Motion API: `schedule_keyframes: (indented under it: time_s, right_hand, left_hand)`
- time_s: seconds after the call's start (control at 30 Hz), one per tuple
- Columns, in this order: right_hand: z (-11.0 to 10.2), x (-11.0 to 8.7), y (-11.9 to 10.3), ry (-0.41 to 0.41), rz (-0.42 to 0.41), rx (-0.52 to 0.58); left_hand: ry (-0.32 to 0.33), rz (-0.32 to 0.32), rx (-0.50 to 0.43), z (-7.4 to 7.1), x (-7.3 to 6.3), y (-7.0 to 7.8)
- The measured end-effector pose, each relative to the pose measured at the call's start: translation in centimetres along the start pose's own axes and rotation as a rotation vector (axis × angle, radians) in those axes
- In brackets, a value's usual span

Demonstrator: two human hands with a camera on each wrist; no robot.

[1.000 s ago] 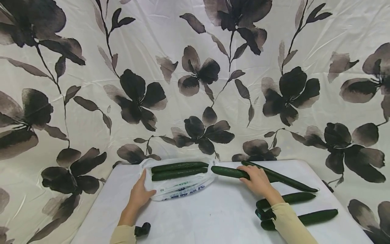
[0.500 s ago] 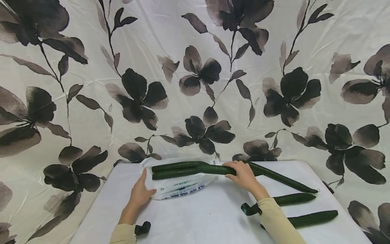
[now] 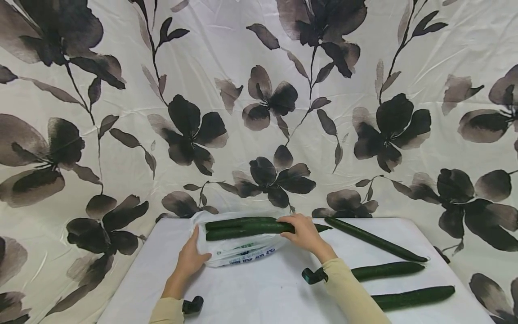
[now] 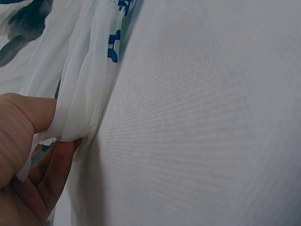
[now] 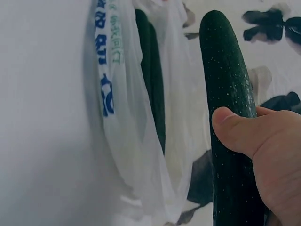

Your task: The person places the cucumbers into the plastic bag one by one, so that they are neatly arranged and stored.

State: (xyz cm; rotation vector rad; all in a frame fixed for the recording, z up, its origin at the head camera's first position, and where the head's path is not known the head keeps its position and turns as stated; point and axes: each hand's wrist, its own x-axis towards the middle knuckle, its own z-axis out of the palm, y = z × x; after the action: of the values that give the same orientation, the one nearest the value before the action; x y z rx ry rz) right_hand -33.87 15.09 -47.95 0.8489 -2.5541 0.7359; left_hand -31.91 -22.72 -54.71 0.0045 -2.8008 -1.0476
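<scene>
A white plastic bag [image 3: 226, 258] with blue and green print lies on its side on the table, its mouth toward the right. Dark green cucumbers [image 3: 226, 235] show inside it. My left hand [image 3: 190, 257] pinches the bag's left end; the left wrist view has thumb and fingers [image 4: 59, 162] closed on the thin plastic. With my right hand [image 3: 304, 233] I grip another cucumber [image 5: 225, 61] around its body, thumb on top. In the head view its front part lies over the bag's mouth, and its tapered tail [image 3: 323, 228] sticks out behind my hand.
Three more cucumbers lie at the right: one slanted at the back [image 3: 376, 239], one in the middle [image 3: 390, 270] and one nearer [image 3: 421, 297], the last two partly behind my right sleeve [image 3: 352, 288]. A floral cloth [image 3: 243, 148] hangs behind the white table [image 3: 251, 297].
My right hand has moved left with its cucumber, bringing it from the bag's mouth to over the bagged cucumbers. The left hand stays at the bag's end. The view has shifted slightly.
</scene>
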Motion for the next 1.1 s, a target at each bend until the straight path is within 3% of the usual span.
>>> schedule_keyframes:
  time_s: [0.4,0.67,0.97,1.1]
  right_hand:
    - [2.7,2.7,-1.9,-0.088,0.006,0.059]
    - [4.2,4.2,-2.9,-0.137,-0.03,0.024]
    - [5.8,5.5,-4.0,-0.205,-0.021,0.044]
    - [6.7,5.7,-4.6,-0.193,-0.036,0.052]
  left_hand:
    - [0.002,0.004,0.005,0.3,-0.2,-0.4]
    - [-0.01,-0.007,0.008,0.2,-0.2,-0.3]
    - [0.002,0.024,0.012,-0.2,-0.1,-0.3]
    - [0.015,0.05,0.002,-0.1,-0.1,-0.5]
